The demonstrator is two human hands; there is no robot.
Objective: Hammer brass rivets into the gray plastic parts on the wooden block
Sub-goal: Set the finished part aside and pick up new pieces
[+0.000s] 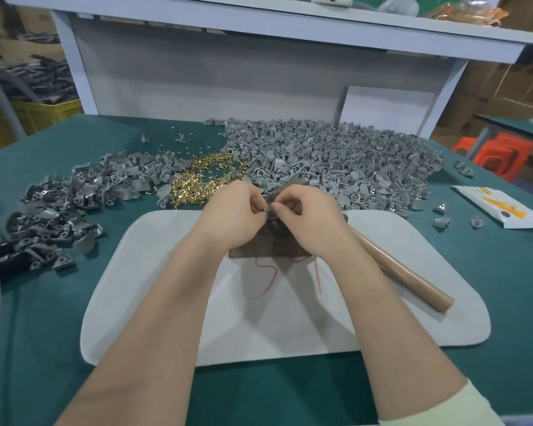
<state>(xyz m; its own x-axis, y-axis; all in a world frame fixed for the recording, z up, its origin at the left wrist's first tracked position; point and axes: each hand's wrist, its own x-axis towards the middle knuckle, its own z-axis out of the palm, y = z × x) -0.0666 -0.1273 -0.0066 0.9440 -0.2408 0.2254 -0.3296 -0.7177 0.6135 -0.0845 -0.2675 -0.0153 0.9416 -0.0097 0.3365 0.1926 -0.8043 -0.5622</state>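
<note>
Left hand (pixel 231 210): fingers curled, tips pinching the part (pixel 267 210) from its left side. Whether a rivet sits between them too is too small to tell.
Right hand (pixel 308 216): thumb and forefinger pinch the same part from the other side.
Part: held between the two sets of fingertips, just above the block's far end.
Block (pixel 259 245): directly under the fingers, on the pad (pixel 166 272).
Rivets (pixel 197 182): loose brass heap just beyond the left fingertips.
Hammer (pixel 397 269): only its brown handle shows, lying on the pad beside the right wrist, untouched.
Big pile (pixel 336 155): gray parts heaped beyond the right fingertips.
Small pile (pixel 65 207): more gray parts well off to the left of the left fingers. I can't tell whether they are riveted.
Progress: I'd say this piece is at the fitting stage, with setting down and striking still to come. Judging by the big pile, most of the job is left.
</note>
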